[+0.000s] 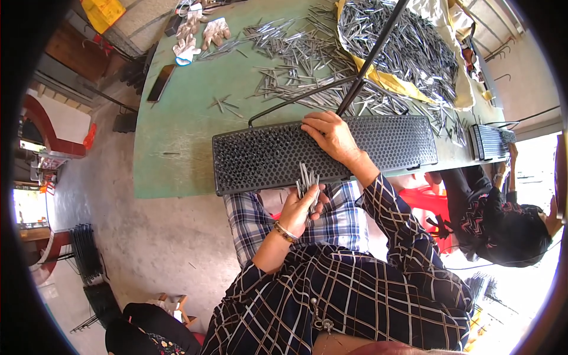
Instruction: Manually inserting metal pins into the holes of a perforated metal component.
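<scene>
A long black rack with a grid of round holes (384, 139) lies across the table's near edge, partly over my lap. Its left part looks darker and glossier, as if pieces stand in the holes, though they are too small to make out singly. My right hand (334, 137) rests over the rack's middle with bent fingers drawn together; whatever is at the fingertips is hidden. Just in front of the rack, my left hand (300, 208) is closed around a bundle of thin grey metal rods (307, 179), their ends sticking up between thumb and fingers.
Loose rods (296, 53) lie scattered over the green table (177, 130). A yellow-edged sack (408, 44) holds a large heap of them. Work gloves (216, 32) and a phone (161, 83) lie at left. A black bar slants above the rack. At right, another person (497, 219) handles a similar rack (491, 142).
</scene>
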`<state>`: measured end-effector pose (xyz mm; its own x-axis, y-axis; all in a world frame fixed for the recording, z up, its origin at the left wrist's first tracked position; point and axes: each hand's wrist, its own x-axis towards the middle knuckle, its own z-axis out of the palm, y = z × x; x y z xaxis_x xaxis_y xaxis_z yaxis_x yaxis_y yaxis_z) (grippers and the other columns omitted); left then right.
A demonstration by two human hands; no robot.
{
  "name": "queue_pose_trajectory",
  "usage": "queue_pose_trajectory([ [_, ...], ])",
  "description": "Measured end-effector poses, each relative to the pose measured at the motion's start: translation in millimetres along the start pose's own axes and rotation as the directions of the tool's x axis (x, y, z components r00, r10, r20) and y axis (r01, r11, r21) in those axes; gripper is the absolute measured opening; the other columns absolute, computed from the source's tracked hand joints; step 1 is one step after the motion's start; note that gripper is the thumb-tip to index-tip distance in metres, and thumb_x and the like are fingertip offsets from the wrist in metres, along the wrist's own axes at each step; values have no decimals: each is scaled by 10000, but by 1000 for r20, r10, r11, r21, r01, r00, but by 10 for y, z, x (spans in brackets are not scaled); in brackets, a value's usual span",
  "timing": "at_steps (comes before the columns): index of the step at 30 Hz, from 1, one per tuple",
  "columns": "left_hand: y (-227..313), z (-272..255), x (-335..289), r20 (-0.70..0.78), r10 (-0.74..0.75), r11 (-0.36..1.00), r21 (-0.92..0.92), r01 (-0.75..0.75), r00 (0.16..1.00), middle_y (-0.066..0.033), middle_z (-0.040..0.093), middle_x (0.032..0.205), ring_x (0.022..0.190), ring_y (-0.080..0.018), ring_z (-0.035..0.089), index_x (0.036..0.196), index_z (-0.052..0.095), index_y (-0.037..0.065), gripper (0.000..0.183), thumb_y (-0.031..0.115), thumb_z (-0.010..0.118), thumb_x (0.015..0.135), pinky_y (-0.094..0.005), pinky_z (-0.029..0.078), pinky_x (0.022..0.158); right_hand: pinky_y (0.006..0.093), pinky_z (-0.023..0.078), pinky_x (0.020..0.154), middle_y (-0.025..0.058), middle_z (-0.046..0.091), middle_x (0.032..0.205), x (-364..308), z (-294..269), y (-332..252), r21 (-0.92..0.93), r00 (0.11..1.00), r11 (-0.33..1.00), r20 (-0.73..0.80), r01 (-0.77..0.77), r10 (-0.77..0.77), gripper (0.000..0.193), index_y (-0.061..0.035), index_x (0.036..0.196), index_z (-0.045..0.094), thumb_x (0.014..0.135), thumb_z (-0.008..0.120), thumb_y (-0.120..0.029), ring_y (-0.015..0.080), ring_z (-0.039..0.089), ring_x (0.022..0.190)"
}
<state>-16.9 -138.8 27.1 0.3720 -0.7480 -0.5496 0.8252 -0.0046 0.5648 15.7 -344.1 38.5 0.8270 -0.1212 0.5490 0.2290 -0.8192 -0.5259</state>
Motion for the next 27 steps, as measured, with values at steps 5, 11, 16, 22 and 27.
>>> queue_pose_trajectory([
  [5,26,35,-18,23,92,996,-3,-92,995,-51,591,802,604,-81,505,1084,564,6,318,288,537,940,-195,369,451,329,497,679,128,659,869,-41,-123,-171,128,983,975,-9,-183,186,211,7,935,668,831,660,-175,256,623,744],
  [11,114,120,-25,77,95,993,56,-100,992,-34,581,795,607,-68,497,1081,567,11,297,270,544,938,-180,365,446,236,489,679,52,676,848,-239,-348,-455,445,723,571,466,-690,510,301,31,1003,666,871,655,-239,86,588,775],
  [16,66,161,-1,95,42,995,87,-50,995,-29,579,787,597,-60,484,1073,575,19,266,245,553,934,-173,353,432,227,482,667,43,675,829,-328,-361,-388,501,683,464,525,-730,508,248,30,983,674,862,666,-186,69,582,756],
  [22,49,150,17,100,58,990,126,-70,993,-23,578,785,585,-59,475,1073,574,20,256,235,553,935,-171,358,439,227,479,666,34,671,810,-339,-381,-410,508,690,470,579,-722,434,214,34,945,677,861,665,-163,71,585,753],
  [27,23,136,44,79,57,994,87,-64,995,-10,576,757,578,-43,482,1054,574,24,277,272,559,931,-169,373,445,211,459,620,21,656,763,-275,-362,-350,598,750,484,346,-639,563,215,21,927,680,860,666,-182,61,563,690],
])
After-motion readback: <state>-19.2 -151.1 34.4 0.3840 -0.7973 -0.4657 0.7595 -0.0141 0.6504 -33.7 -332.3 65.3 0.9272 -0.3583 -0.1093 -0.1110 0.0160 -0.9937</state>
